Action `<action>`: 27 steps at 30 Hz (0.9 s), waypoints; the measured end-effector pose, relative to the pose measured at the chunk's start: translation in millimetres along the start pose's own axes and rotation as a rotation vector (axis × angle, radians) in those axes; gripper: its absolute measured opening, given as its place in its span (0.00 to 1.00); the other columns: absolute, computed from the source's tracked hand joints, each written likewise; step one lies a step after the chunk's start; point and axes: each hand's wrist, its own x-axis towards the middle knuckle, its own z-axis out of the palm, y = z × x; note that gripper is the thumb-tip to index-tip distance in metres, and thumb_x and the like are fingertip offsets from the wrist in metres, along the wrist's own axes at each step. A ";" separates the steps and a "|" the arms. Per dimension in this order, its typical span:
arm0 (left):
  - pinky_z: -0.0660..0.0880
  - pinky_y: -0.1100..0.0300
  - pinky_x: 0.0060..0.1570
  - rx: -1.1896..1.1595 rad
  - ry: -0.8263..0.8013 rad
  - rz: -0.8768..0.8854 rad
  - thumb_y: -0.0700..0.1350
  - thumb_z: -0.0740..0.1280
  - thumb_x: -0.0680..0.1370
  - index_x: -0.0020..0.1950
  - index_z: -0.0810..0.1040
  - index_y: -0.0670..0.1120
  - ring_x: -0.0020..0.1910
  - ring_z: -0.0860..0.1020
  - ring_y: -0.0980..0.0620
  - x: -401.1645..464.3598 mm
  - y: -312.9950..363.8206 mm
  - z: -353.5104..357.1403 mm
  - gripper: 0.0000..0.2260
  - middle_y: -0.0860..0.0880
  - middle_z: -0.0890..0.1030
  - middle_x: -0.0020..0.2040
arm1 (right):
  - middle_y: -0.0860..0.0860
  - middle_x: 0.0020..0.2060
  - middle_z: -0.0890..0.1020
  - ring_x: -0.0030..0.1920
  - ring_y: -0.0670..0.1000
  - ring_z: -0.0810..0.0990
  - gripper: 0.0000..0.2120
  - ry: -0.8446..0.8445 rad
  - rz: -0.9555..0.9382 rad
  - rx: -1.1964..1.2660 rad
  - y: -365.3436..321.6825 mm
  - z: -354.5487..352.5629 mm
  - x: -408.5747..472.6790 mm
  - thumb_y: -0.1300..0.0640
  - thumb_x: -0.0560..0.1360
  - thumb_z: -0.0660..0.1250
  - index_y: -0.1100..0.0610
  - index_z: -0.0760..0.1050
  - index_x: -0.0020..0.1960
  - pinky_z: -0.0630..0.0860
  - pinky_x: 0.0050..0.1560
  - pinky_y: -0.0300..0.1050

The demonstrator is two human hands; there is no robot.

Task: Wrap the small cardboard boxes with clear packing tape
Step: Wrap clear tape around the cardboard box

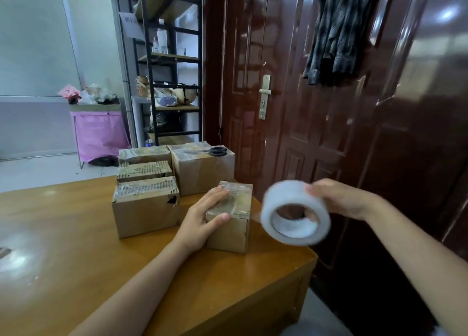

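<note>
The brown table holds five boxes. Four sit together at the back. The small box stands near the table's corner. My left hand curls over its top. My right hand holds the blurry tape roll just beside that box. Scissors lie on the tallest back box.

Brown boxes sit on an orange-brown table. The tape is whitish, the scissors black. The door is dark red-brown.
</note>
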 end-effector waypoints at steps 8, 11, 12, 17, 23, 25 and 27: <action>0.67 0.53 0.69 0.126 -0.132 -0.017 0.76 0.58 0.69 0.67 0.74 0.61 0.71 0.65 0.64 7.9 6.4 -15.1 0.32 0.64 0.70 0.69 | 0.48 0.25 0.74 0.29 0.46 0.73 0.37 0.039 0.470 -0.630 20.9 -47.5 -47.6 0.18 0.48 0.66 0.54 0.74 0.28 0.69 0.38 0.39; 0.72 0.53 0.64 0.313 -0.276 -0.029 0.81 0.52 0.65 0.67 0.75 0.56 0.66 0.69 0.61 18.7 32.2 -30.4 0.42 0.64 0.70 0.66 | 0.51 0.28 0.75 0.30 0.48 0.74 0.36 0.107 0.414 -0.547 20.7 -54.4 -54.4 0.21 0.54 0.67 0.57 0.76 0.32 0.70 0.39 0.39; 0.74 0.55 0.59 0.420 -0.327 -0.027 0.82 0.49 0.63 0.67 0.75 0.53 0.61 0.72 0.58 23.7 42.7 -31.3 0.46 0.60 0.71 0.65 | 0.50 0.26 0.73 0.28 0.46 0.72 0.34 0.104 0.412 -0.543 19.3 -53.8 -55.9 0.23 0.56 0.67 0.56 0.74 0.30 0.69 0.36 0.37; 0.66 0.61 0.35 1.150 -0.529 0.042 0.85 0.44 0.55 0.61 0.67 0.47 0.38 0.71 0.54 44.7 84.7 -5.2 0.52 0.52 0.68 0.51 | 0.45 0.22 0.69 0.23 0.43 0.67 0.30 0.072 0.478 -0.604 19.2 -46.0 -54.9 0.25 0.63 0.67 0.53 0.69 0.27 0.64 0.31 0.34; 0.73 0.57 0.47 1.347 -0.798 0.080 0.73 0.66 0.67 0.78 0.43 0.62 0.60 0.75 0.42 69.1 103.2 11.3 0.48 0.40 0.65 0.70 | 0.46 0.23 0.70 0.25 0.44 0.68 0.31 0.100 0.485 -0.612 16.3 -49.2 -58.4 0.24 0.62 0.66 0.53 0.69 0.27 0.66 0.32 0.34; 0.74 0.56 0.46 1.371 -0.801 0.102 0.72 0.67 0.68 0.78 0.52 0.61 0.59 0.75 0.43 75.8 105.9 16.2 0.44 0.41 0.67 0.69 | 0.46 0.23 0.69 0.25 0.44 0.67 0.31 0.104 0.477 -0.624 10.3 -51.0 -59.1 0.23 0.60 0.65 0.52 0.68 0.26 0.65 0.32 0.34; 0.73 0.57 0.45 1.288 -0.756 0.082 0.71 0.67 0.68 0.76 0.56 0.59 0.56 0.75 0.45 81.4 104.7 11.3 0.41 0.45 0.69 0.65 | 0.46 0.23 0.70 0.25 0.44 0.68 0.31 0.125 0.455 -0.609 2.9 -54.7 -59.7 0.24 0.63 0.66 0.53 0.69 0.27 0.66 0.33 0.34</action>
